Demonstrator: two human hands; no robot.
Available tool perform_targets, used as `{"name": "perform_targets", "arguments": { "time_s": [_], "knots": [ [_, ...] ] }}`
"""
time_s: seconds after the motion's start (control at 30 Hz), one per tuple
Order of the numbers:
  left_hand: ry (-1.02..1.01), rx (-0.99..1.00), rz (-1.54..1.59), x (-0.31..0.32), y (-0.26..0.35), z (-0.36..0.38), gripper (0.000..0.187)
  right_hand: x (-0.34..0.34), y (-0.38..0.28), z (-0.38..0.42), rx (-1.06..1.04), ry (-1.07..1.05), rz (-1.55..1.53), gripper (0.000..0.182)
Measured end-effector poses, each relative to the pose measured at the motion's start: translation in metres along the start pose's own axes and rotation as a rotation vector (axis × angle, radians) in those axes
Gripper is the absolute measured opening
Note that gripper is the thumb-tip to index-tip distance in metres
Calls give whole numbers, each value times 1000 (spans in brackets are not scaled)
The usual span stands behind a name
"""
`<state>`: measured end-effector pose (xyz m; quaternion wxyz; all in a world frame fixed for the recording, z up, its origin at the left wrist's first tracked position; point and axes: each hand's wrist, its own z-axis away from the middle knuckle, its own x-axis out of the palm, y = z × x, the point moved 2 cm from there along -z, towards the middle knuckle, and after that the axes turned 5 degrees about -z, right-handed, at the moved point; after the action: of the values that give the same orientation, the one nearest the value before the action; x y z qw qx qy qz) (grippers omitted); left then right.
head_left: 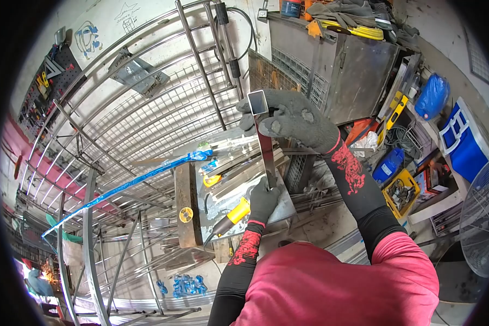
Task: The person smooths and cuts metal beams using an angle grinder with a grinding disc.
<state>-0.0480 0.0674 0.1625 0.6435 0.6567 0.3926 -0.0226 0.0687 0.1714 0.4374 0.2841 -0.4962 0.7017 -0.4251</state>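
Note:
A square metal tube (267, 152) stands tilted in front of me, its open end facing up toward the camera. My right hand (296, 117), in a dark grey glove, is closed around the tube near that upper end. Lower down, my gloved left hand (263, 201) grips the tube's other end, which is partly hidden by the fingers. Just left of that hand lies a yellow and black power tool (232, 217) on the work table (285, 209). Metal and wooden strips (236, 174) lie on the table behind it.
A long blue-wrapped bar (130, 186) extends leftward from the table, past a rusty beam (188, 198). Curved metal railings (146, 98) fill the left side. At right are a metal cabinet (358, 81), a yellow crate (401, 193) and a fan (481, 217). Sparks fly near a person (38, 282) at lower left.

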Motion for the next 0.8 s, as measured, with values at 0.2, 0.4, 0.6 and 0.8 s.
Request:
{"name": "perform_targets", "arguments": {
  "time_s": [0.2, 0.4, 0.6, 0.8],
  "knots": [
    [-79, 19, 73, -2, 10, 6, 33, -9, 0, -6, -45, -28, 53, 69],
    [-209, 42, 138, -6, 31, 12, 30, -28, -7, -21, -156, 56, 101, 71],
    [-308, -8, 172, -19, 58, 19, 28, -40, -22, -27, -247, 85, 324, 63],
    [-344, 21, 121, -28, 72, 27, 26, -55, -9, -37, -247, 100, 189, 54]
  ]
}}
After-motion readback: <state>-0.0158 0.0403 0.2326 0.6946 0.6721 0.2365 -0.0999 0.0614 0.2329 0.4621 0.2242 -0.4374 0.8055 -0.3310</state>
